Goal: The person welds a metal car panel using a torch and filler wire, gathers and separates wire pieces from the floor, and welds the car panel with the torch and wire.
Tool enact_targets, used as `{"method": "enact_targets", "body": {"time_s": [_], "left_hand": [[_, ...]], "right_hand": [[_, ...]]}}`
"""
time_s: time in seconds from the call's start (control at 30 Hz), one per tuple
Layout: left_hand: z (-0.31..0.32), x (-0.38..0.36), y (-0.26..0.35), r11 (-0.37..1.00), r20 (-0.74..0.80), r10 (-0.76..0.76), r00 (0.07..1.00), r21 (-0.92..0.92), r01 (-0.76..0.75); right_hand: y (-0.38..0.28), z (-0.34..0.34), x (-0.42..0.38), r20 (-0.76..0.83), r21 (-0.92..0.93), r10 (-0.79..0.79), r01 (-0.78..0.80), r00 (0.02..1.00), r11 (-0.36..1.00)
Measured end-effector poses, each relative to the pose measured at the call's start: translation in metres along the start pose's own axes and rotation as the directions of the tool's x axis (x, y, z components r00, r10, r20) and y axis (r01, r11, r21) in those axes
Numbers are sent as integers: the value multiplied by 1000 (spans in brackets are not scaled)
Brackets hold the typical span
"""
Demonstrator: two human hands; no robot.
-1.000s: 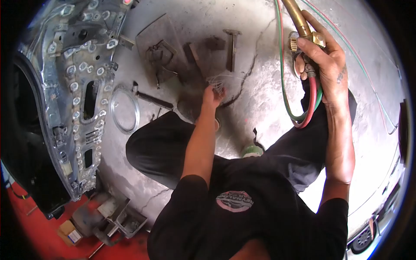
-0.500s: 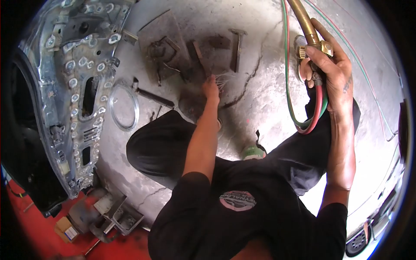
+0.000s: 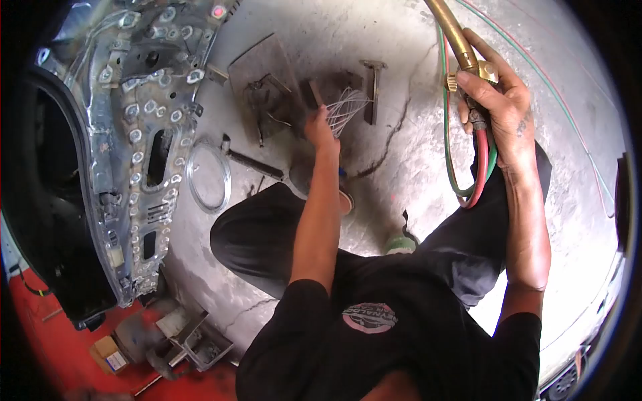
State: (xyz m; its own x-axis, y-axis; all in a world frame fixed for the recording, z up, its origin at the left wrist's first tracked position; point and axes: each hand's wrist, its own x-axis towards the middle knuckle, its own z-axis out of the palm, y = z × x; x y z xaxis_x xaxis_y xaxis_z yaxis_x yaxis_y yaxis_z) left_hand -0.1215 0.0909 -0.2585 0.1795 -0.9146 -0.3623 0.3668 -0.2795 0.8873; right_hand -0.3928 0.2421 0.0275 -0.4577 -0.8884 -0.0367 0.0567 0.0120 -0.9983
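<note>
My left hand (image 3: 322,131) is closed on a loose bundle of thin wire (image 3: 348,110) that fans out in loops to its right. A dark flat metal bar (image 3: 310,93) runs up from just beyond those fingers. Below that wrist a rounded dark object is partly hidden by the forearm. On the other side, my right hand (image 3: 505,100) wraps round a brass gas torch (image 3: 461,43) at its valve knobs, thumb across the front. Red (image 3: 481,164) and green hoses hang in a loop from the torch's lower end. The torch's upper end is out of view.
A bare-metal car body panel (image 3: 150,127) with many spot welds stands at the left. By it lie a wire coil (image 3: 208,179) and a hammer (image 3: 251,160). A metal plate (image 3: 267,57) with scrap pieces and a T-shaped steel piece (image 3: 372,90) are farther ahead.
The wire bundle in my left hand has come up and spread into wider loops. My right hand with the torch appears slightly farther left, and the whole view has shifted a little.
</note>
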Motion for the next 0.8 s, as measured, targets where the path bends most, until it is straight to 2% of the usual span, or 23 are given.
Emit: {"method": "enact_targets", "body": {"time_s": [0.03, 0.13, 0.23, 0.27, 0.37, 0.4, 0.5, 0.53, 0.63, 0.67, 0.77, 0.8], "left_hand": [[3, -1, 5, 996, -37, -56, 998, -71, 54], [-5, 5, 7, 968, 127, -101, 987, -218, 127], [14, -2, 34, 953, 168, -44, 985, -288, 91], [22, -2, 38, 982, 134, 38, 990, -190, -12], [36, -4, 57, 979, 225, 194, 955, -105, -174], [46, -12, 68, 975, 216, 212, 953, -108, -193], [70, -33, 82, 980, 168, 196, 966, -1, -198], [71, -30, 73, 963, 214, 251, 944, 42, -266], [60, -10, 20, 932, 348, 183, 920, 236, -274], [59, -7, 2, 909, 279, 198, 940, 307, -283], [35, 6, -45, 642, 458, 321, 829, 539, -546], [33, -10, -46, 601, 475, 280, 834, 591, -538]], "right_hand": [[2, -2, 0, 7, -16, 11, -10, 1000, 1000], [2, -10, 3, 26, -36, 17, -16, 1000, 999], [-11, -8, -1, 2, -32, 47, -47, 999, 998], [-10, -8, 0, -8, -26, 48, -48, 999, 998], [-12, -6, 0, -30, 11, 28, -28, 999, 1000], [-12, -6, 0, -32, -21, 21, -21, 999, 1000], [-10, -9, 1, 7, 37, 7, -7, 1000, 999], [-8, -11, 2, 17, 9, -3, 3, 1000, 1000], [-2, -11, 0, 3, 29, -64, 64, 998, 998], [-2, -10, -2, -14, 48, -26, 26, 1000, 999], [1, -16, -3, -4, 39, -16, 16, 1000, 999], [3, -18, -4, -17, 20, -13, 14, 1000, 1000]]}}
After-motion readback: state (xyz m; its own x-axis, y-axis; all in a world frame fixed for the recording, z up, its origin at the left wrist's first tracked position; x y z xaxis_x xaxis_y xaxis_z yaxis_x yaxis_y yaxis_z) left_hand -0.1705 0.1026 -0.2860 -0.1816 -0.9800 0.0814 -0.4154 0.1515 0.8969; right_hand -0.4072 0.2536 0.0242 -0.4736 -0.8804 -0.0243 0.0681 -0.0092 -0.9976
